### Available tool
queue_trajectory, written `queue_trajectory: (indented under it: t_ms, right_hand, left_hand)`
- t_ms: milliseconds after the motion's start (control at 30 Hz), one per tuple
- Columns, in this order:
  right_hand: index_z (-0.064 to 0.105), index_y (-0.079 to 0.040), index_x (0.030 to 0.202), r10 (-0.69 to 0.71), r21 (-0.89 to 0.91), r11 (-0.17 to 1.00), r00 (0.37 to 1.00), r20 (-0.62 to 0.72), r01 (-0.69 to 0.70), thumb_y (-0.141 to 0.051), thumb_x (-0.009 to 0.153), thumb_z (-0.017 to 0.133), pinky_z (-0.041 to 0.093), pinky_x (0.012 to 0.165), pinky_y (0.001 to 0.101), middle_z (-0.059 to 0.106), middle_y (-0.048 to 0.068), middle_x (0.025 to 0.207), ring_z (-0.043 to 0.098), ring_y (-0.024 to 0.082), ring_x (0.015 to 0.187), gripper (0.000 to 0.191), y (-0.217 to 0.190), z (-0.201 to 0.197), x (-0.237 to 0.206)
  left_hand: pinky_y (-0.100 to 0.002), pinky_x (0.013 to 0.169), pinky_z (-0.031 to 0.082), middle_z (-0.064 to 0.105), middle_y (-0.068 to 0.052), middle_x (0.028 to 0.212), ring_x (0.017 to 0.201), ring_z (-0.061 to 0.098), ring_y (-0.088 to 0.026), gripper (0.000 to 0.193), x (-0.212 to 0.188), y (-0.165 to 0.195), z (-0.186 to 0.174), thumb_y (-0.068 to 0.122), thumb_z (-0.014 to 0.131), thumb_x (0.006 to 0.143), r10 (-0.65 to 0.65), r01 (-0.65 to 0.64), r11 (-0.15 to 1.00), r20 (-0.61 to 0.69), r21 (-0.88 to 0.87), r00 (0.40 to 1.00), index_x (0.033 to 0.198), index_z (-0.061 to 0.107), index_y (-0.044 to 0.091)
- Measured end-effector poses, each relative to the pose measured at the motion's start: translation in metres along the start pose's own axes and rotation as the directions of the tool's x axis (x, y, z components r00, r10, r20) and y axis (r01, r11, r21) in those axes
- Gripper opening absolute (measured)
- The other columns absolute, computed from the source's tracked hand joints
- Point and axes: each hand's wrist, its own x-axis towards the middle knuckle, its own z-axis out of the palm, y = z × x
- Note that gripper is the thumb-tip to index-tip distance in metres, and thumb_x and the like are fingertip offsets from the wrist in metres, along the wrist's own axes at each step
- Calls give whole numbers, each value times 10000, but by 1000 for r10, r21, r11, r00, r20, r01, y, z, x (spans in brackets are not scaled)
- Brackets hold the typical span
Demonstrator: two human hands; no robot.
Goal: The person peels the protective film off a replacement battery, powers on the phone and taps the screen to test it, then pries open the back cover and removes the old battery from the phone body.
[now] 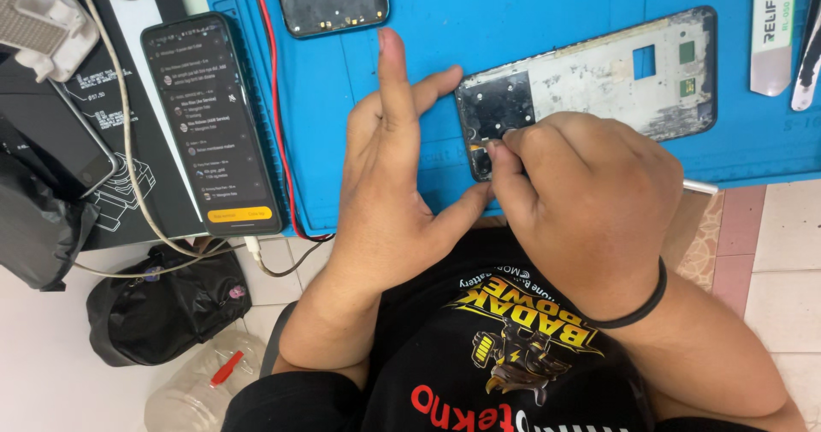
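At the centre of the frame, on the blue rubbery mat [547, 4], I see an opened phone frame [590, 81], its pale inner plate scuffed, its corner dark. My right hand [590, 201] pinches closed at that corner; what it grips is hidden. My left hand [389, 175] lies open, thumb against the frame's edge.

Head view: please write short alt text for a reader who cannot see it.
Two bare hands work on an opened phone frame lying on a blue mat. The right hand pinches at its dark camera corner; the left hand steadies its end. A lit phone lies left.
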Motion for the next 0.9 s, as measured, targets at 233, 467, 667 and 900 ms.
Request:
queue_trajectory:
  t_ms: [233, 467, 667, 900]
  right_hand:
    - [693, -70, 832, -13, -11, 1000, 1000, -7, 13, -117, 828, 838, 448, 571, 367, 643, 53, 794, 622, 254, 679, 152, -1, -1, 3]
    - [671, -65, 820, -15, 17, 1000, 999, 29, 15, -117, 836, 829, 452, 587, 372, 646, 54, 792, 630, 258, 701, 167, 1, -4, 3]
    - [666, -69, 825, 36, 22, 999, 999, 5, -36, -117, 857, 833, 452, 590, 387, 651, 60, 800, 628, 274, 699, 177, 1, 0, 5]
    - [636, -78, 817, 26, -23, 999, 1000, -12, -26, -134, 882, 824, 441, 600, 398, 613, 59, 781, 604, 285, 699, 207, 1, 6, 7]
  left_hand:
    - [-376, 1218, 378, 591, -154, 1477, 1364, 485, -287, 1213, 0, 0, 2, 80, 876, 777, 1, -1, 1000, -1, 3, 1000, 1592, -19, -9]
    - [-376, 1211, 381, 596, -153, 1475, 1349, 491, -281, 1202, 1, -1, 2, 80, 874, 774, -8, 8, 1000, 5, -10, 1000, 1590, -3, -14]
    - [-376, 1192, 386, 602, -151, 1463, 1343, 497, -290, 1208, 2, 0, 0, 102, 892, 775, -11, 11, 1000, 1, 0, 1000, 1583, 3, -22]
    - [-378, 1188, 384, 606, -153, 1453, 1335, 501, -291, 1191, 3, -1, 0, 78, 868, 760, -1, 1, 1000, -1, -1, 1000, 1581, 10, -19]
